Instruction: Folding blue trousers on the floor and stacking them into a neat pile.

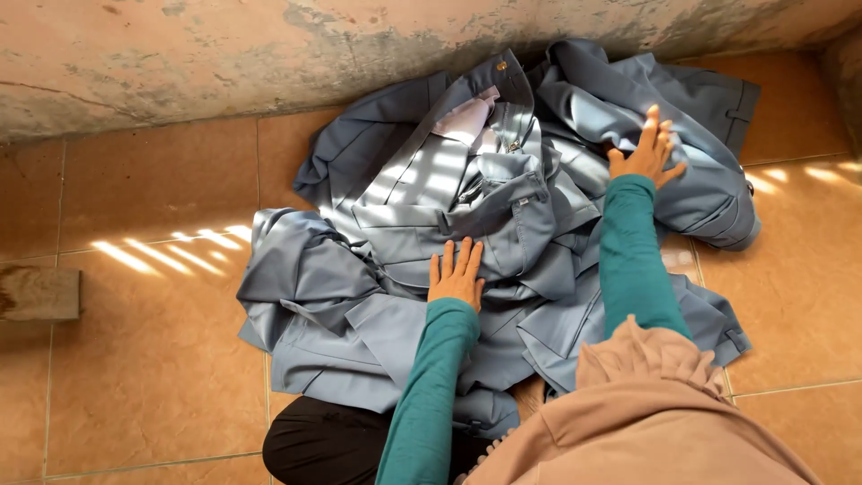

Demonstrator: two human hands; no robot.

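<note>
A heap of grey-blue trousers [395, 207] lies on the tiled floor against a rough concrete wall. The top pair shows a waistband with a brass button [501, 66] and an open zip. My left hand [456, 272] rests flat, fingers together, on the cloth near the middle of the heap. Further back on the right, my right hand [648, 149] lies on another pair, with its fingers spread. Both arms are in teal sleeves. Neither hand grips anything.
Orange-brown floor tiles [153, 359] surround the heap. A concrete wall [224, 54] runs along the back. A wooden block [38, 293] lies at the left edge. My dusty-pink headscarf [646, 413] and a dark-clad knee [323, 445] fill the lower frame.
</note>
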